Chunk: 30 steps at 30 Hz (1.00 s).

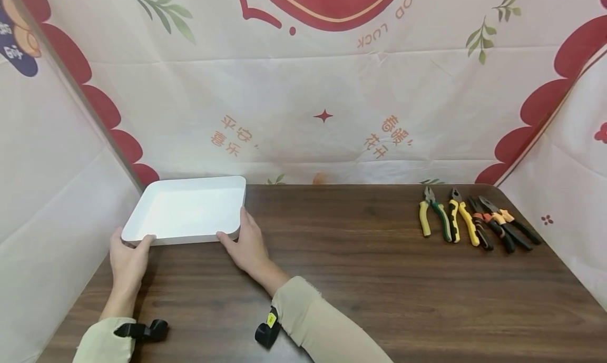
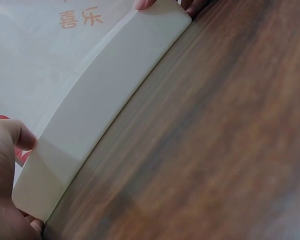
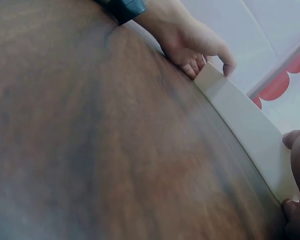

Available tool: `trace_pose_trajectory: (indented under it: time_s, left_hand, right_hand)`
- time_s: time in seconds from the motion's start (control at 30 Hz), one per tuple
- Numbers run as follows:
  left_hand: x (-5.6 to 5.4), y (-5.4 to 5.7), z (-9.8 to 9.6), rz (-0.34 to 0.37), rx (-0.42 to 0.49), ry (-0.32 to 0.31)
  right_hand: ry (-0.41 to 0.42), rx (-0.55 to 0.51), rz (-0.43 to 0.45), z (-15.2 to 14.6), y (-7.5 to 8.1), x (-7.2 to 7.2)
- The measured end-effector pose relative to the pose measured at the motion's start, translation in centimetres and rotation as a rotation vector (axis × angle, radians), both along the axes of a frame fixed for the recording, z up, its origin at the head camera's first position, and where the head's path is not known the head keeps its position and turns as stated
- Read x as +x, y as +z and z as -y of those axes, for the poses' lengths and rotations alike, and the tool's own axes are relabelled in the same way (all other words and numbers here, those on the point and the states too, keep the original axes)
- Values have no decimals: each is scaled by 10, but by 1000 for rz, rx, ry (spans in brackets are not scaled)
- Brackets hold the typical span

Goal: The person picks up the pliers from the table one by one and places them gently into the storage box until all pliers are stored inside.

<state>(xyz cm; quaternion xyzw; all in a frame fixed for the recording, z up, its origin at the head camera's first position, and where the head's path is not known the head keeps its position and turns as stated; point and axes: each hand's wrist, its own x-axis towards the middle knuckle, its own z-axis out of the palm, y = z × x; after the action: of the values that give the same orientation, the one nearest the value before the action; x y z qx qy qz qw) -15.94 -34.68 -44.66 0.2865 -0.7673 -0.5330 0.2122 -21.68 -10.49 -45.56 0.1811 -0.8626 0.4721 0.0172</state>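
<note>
Our left grip [image 1: 127,262] and right grip [image 1: 248,248] hold the tray [image 1: 187,209] by its two near corners, its long axis running left to right across the surface [image 1: 379,278].

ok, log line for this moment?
left hand: grips white tray, near-left corner | right hand: grips its near-right corner | pliers: on table, right

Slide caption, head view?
Left grip and right grip hold a white tray by its near corners; pliers lie at right.
</note>
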Motion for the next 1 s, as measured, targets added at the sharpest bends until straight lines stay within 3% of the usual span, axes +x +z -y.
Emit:
trace_pose_trajectory:
  time_s: [0.3,0.73,1.0]
  left_hand:
    - [1,-2,-6,78,-192,-77]
    - [-1,-5,-23,58,-286,-107]
    - [-4,-6,-46,28,-277,-131]
  right_hand:
    - [-23,52,-39,-13,-4,0]
    - [-51,56,-28,-35,-4,4]
    - [-121,76,-49,-53,-4,6]
